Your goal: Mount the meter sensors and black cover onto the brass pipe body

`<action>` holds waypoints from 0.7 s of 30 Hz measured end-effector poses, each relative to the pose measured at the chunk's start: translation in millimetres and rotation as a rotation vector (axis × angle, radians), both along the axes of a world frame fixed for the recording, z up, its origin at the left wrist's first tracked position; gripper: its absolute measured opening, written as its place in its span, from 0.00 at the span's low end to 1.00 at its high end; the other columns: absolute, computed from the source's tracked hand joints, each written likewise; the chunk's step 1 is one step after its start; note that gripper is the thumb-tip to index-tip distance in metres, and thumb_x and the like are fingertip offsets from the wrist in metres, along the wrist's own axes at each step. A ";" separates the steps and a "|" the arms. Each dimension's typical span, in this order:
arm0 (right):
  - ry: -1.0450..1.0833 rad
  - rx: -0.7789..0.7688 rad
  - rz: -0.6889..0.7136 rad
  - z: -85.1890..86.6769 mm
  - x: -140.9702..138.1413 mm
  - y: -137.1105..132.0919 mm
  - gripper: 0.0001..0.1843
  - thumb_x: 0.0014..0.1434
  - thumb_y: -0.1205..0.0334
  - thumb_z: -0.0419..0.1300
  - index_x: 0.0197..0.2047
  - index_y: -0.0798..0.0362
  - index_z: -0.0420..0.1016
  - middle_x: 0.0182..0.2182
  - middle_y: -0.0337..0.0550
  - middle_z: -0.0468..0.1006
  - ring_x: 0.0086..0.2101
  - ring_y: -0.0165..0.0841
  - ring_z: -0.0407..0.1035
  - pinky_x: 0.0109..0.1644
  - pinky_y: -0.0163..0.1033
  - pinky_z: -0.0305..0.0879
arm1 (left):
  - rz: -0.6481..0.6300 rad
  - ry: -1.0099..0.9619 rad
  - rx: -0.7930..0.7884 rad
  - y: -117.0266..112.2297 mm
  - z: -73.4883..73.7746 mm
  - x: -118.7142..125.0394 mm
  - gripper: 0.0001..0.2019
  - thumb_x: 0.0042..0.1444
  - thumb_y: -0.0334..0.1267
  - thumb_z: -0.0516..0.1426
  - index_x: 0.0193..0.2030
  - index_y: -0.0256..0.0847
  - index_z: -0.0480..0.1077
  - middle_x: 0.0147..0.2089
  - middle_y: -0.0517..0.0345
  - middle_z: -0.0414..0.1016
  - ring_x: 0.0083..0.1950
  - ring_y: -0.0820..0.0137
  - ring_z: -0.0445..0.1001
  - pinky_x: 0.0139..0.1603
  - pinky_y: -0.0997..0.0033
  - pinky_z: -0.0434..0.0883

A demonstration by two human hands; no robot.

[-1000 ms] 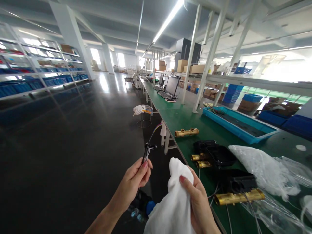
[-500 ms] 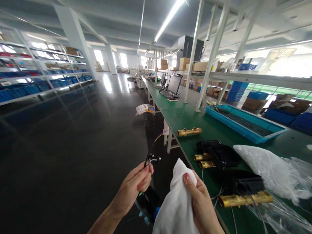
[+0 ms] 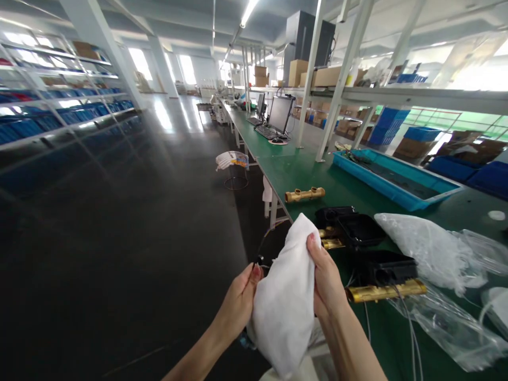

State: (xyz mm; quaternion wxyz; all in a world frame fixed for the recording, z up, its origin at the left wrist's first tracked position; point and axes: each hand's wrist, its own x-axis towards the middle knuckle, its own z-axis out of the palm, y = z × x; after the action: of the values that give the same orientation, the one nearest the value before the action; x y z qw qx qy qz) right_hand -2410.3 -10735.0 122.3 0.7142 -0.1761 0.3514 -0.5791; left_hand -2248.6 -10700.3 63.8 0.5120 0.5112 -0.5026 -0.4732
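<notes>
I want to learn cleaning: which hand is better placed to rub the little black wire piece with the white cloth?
Right, probably. The right hand grips the white cloth, which drapes against the left hand; that hand pinches the black wire piece and seems busy holding it.

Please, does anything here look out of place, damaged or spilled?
Nothing looks broken or spilled. The untidy spot is the green bench: crumpled plastic bags lie loose beside a brass fitting with trailing wires. The right hand grips a white cloth; the left hand pinches a black cable, mostly hidden behind it.
</notes>
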 end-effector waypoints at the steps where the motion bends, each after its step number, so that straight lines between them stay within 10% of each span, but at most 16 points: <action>1: 0.009 0.002 -0.023 -5.6 -0.5 -2.7 0.19 0.49 0.54 0.68 0.41 0.55 0.75 0.26 0.41 0.80 0.29 0.35 0.75 0.35 0.38 0.73 | 0.061 -0.024 -0.031 -0.7 0.8 -0.1 0.22 0.60 0.58 0.51 0.31 0.38 0.65 0.29 0.57 0.63 0.32 0.68 0.62 0.33 0.73 0.61; 9: -0.069 0.050 -0.046 -35.7 -22.4 17.9 0.14 0.46 0.58 0.69 0.37 0.53 0.77 0.29 0.38 0.81 0.30 0.30 0.74 0.35 0.33 0.72 | 0.254 -0.001 -0.169 -15.5 0.9 4.4 0.19 0.61 0.54 0.54 0.29 0.39 0.64 0.28 0.59 0.62 0.30 0.69 0.60 0.32 0.73 0.59; 15: 0.313 -0.495 1.015 3.7 -38.8 65.9 0.20 0.51 0.50 0.64 0.44 0.52 0.79 0.45 0.48 0.79 0.47 0.41 0.72 0.56 0.48 0.63 | 0.206 0.211 -0.144 -22.0 8.0 5.2 0.21 0.59 0.58 0.54 0.31 0.39 0.61 0.25 0.60 0.60 0.26 0.71 0.56 0.27 0.75 0.57; 18: 0.561 -0.424 0.590 -14.3 -24.6 57.3 0.19 0.56 0.47 0.58 0.36 0.54 0.79 0.34 0.46 0.80 0.36 0.36 0.72 0.45 0.43 0.68 | 0.193 0.297 -0.152 -17.0 21.3 3.1 0.21 0.58 0.56 0.55 0.30 0.39 0.60 0.25 0.61 0.56 0.26 0.73 0.52 0.27 0.78 0.57; 21: 0.738 -0.456 0.193 -41.4 2.3 40.2 0.20 0.57 0.51 0.58 0.49 0.54 0.71 0.44 0.47 0.76 0.42 0.33 0.69 0.47 0.38 0.66 | 0.143 0.420 -0.152 -9.9 32.6 -3.1 0.18 0.61 0.51 0.55 0.30 0.39 0.59 0.27 0.61 0.54 0.27 0.73 0.52 0.29 0.78 0.59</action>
State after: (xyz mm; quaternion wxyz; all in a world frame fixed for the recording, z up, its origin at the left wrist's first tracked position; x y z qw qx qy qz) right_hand -2408.0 -10694.8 80.8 0.5347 -0.5559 0.4280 -0.4710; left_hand -2251.7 -10710.1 96.4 0.6747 0.3958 -0.3815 -0.4925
